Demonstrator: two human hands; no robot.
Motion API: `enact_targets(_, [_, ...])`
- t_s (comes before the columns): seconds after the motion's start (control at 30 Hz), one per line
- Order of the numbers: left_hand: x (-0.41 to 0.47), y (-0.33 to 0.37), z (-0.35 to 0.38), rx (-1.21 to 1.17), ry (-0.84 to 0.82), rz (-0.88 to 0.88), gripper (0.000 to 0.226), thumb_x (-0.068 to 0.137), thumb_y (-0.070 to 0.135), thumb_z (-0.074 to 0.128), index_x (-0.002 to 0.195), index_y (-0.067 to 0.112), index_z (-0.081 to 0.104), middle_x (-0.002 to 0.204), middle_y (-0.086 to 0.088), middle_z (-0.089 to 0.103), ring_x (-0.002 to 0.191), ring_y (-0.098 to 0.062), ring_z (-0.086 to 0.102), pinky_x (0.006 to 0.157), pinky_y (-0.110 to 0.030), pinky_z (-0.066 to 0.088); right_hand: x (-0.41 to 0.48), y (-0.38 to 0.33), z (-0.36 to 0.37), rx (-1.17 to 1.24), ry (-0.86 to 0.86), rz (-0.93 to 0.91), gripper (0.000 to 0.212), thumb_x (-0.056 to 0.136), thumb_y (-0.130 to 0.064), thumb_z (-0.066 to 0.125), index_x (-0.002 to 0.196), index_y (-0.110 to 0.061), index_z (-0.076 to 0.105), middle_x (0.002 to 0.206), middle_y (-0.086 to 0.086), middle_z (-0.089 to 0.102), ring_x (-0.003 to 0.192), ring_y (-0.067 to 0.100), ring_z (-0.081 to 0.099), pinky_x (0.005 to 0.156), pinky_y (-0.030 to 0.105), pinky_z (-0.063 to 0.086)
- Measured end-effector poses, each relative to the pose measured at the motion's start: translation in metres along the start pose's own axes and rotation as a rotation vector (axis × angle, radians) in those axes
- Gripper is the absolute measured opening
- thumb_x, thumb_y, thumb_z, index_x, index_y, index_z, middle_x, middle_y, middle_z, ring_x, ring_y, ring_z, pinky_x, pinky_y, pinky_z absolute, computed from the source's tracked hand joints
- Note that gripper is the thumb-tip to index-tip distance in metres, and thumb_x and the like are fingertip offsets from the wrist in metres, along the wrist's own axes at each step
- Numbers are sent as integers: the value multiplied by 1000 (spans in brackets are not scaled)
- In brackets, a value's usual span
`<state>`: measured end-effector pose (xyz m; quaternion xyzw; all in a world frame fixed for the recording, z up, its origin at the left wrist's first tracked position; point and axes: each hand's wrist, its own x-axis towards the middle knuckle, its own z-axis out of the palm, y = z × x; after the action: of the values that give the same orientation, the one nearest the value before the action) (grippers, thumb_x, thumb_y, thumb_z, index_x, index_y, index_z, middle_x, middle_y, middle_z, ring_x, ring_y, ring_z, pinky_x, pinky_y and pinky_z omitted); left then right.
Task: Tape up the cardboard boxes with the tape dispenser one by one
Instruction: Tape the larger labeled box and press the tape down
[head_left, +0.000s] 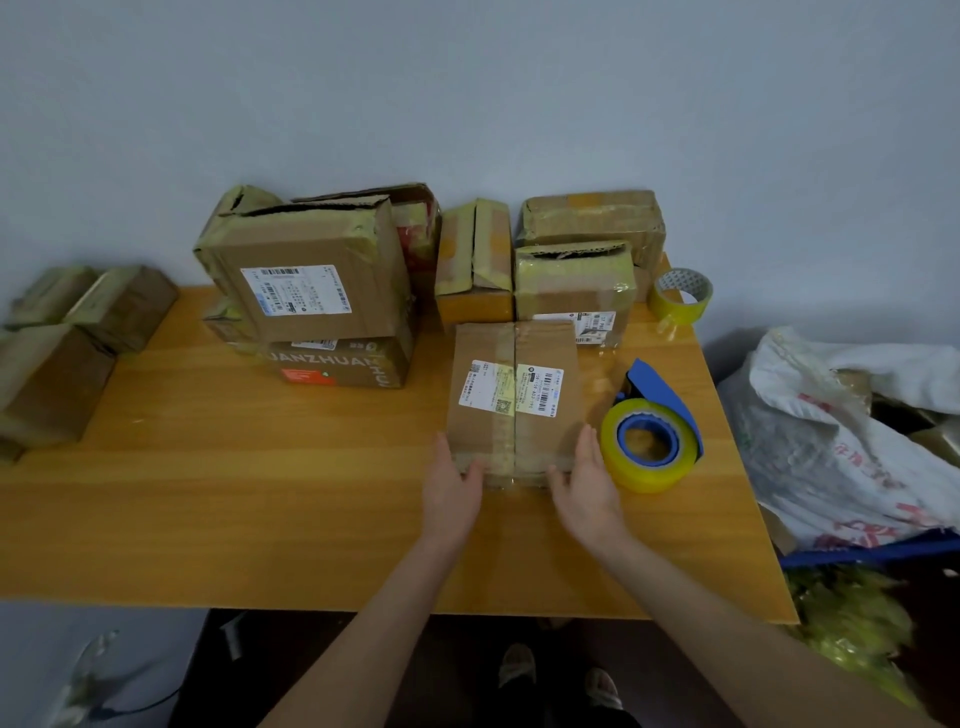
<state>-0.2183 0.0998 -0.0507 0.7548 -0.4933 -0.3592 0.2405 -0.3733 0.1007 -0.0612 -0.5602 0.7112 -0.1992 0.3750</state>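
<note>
Wooden counter, one box framed by two flat hands

Pale wall (467, 104) behind, a wooden counter (260, 493) in front, with stacked boxes (311, 291) crowded along its far edge and a spare roll (680, 293) at the far right corner. Nearer the person lies a single flat box (514, 400), its long axis and centre seam running straight away from the body; a glossy strip seems to lie along that seam, though I cannot be sure. Left hand (449, 483) and right hand (587, 478) flank the box's near end, fingers straight and touching its near corners, neither one gripping anything. What matters next is the tape dispenser (652, 441): it sits on the counter just beside the right hand, on its outer side, level with the box's near end. So the right hand is plainly the nearer one to pick it up, while the left can steady the box
</note>
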Motion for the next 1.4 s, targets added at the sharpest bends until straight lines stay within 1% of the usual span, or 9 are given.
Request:
enact_targets(0.17, [3,-24,-28,-53,127,-17,48,92,33,62,133,11,51,114,-4,59,94,-11,58,74,-17,44,1,26,-20,71,77,46,68,94,-43,58,150,-15,30,127,6,57,112,21,57,88,36,52])
enact_targets(0.3, [4,-31,-25,-78,82,4,39,88,27,68,123,11,58,78,5,59,70,-5,54,55,-12,39,0,32,-23,66,23,-52,74,89,-34,67,151,-22,29,86,-8,58,77,8,56,58,16,39])
enact_targets(0.6, [11,-31,-22,3,104,36,34,80,17,76,110,12,60,73,5,56,67,-3,52,57,-12,40,9,27,-29,-245,39,-172,53,88,-29,69,137,-19,53,103,2,69,92,17,63,76,24,47])
enact_targets(0.73, [14,-21,-19,228,97,33,50,76,29,79,112,11,50,88,2,56,79,-13,54,66,-23,46,11,16,-37,-533,6,-208,43,88,-45,64,124,-24,51,109,-2,61,96,18,61,68,29,48])
enact_targets(0.93, [20,-7,-2,484,-25,191,120,64,56,79,152,14,8,156,-14,15,139,-29,31,105,-41,40,16,-9,-32,-636,-70,-193,85,75,-64,68,143,-29,30,152,12,16,132,29,39,88,38,51])
enact_targets(1.0, [23,-1,3,560,-69,189,122,67,60,74,153,14,1,160,-14,1,139,-31,33,100,-41,44,20,-16,-24,-643,-108,-172,86,78,-65,64,147,-33,24,160,15,1,128,32,47,87,38,51])
enact_targets(1.17, [34,-19,-6,585,-81,270,110,77,43,73,154,20,-2,162,-8,5,132,-28,44,100,-36,44,28,-1,-21,-677,-121,-226,75,88,-48,64,149,-38,22,162,13,-9,109,30,62,79,34,55])
enact_targets(1.3, [38,-38,-23,434,-168,312,104,86,19,70,145,36,-14,150,-8,40,124,-24,52,101,-36,44,30,14,-34,-592,-165,-298,80,89,-29,68,151,-42,20,163,3,-14,125,27,52,92,33,52])
enact_targets(1.4, [28,-42,-30,540,-130,360,114,80,25,75,145,33,-18,160,-4,14,139,-22,35,110,-39,36,21,19,-39,-605,-133,-360,83,90,-39,65,155,-32,14,162,2,-15,143,27,29,108,33,39])
